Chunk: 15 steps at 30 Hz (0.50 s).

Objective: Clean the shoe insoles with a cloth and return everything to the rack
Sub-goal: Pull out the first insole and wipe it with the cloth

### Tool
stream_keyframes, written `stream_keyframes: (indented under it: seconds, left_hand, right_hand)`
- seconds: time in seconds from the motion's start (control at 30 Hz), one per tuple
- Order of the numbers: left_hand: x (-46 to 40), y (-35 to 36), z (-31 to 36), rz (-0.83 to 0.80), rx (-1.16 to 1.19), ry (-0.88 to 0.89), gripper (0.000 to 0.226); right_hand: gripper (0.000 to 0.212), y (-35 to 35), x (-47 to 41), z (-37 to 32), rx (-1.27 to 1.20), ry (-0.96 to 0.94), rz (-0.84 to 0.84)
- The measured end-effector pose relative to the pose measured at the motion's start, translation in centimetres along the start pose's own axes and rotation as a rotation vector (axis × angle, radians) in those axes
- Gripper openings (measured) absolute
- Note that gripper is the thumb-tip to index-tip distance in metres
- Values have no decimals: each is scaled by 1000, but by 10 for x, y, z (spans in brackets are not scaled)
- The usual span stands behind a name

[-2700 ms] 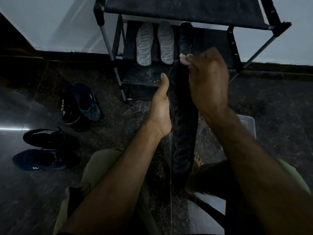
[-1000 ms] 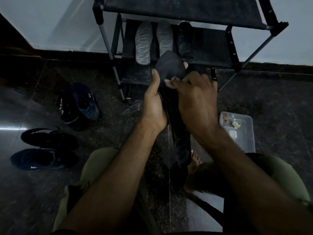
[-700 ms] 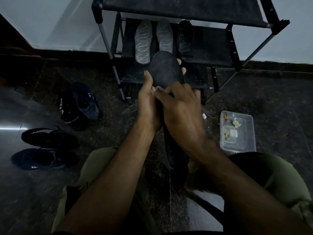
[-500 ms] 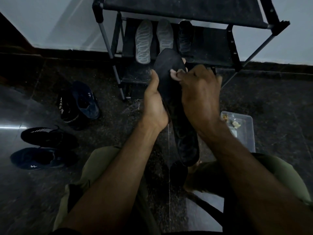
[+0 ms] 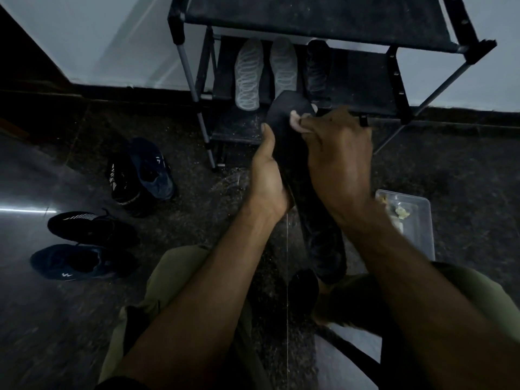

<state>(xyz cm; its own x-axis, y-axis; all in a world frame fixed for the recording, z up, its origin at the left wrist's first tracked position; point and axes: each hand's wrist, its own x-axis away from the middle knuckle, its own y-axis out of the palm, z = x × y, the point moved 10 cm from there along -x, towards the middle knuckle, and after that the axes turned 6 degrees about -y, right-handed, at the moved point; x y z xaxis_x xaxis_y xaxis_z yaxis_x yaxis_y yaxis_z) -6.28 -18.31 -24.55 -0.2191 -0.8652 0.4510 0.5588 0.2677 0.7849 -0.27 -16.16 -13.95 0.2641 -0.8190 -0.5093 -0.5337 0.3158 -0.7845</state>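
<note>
A long black insole [image 5: 287,112] stands upright in front of me, its lower end near my knees. My left hand [image 5: 267,175] grips its left edge, thumb along the front and fingers behind. My right hand [image 5: 337,159] lies over the insole's upper half, fingers curled on a small pale cloth [image 5: 297,123] pressed near the top. On the middle shelf of the black shoe rack [image 5: 309,18] lie two grey insoles [image 5: 249,74] and a dark insole [image 5: 318,68].
Three dark shoes lie on the floor at the left: one pair piled [image 5: 140,170], a black one [image 5: 90,226] and a navy one [image 5: 78,261]. A clear plastic container [image 5: 408,220] with scraps sits at the right. My knees in green trousers fill the bottom.
My right hand slid down the insole with the cloth, then back up to its top end. My left hand kept hold of the insole's edge.
</note>
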Motion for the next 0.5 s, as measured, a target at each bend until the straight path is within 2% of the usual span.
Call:
stream_keyframes:
  seconds: [0.13,0.23,0.37,0.43,0.5]
  left_hand:
    - [-3,-11,8,-13,28,50,62]
    - [-3,-10,4,-4,3,29,64]
    - [-4,0,-2,-23,-4,16,65]
    - [-4,0,-1,-31,7,23,65]
    - [-3,-4,2,-23,27,33,59]
  right_hand:
    - [25,8,26,-49,-165,-60,-49]
    - [33,0,26,-33,-203,-33,-49]
    - [17,-13,0,13,-187,107,41]
    - [26,-11,-5,12,-194,134,41]
    - [26,-5,0,-8,-250,95,15]
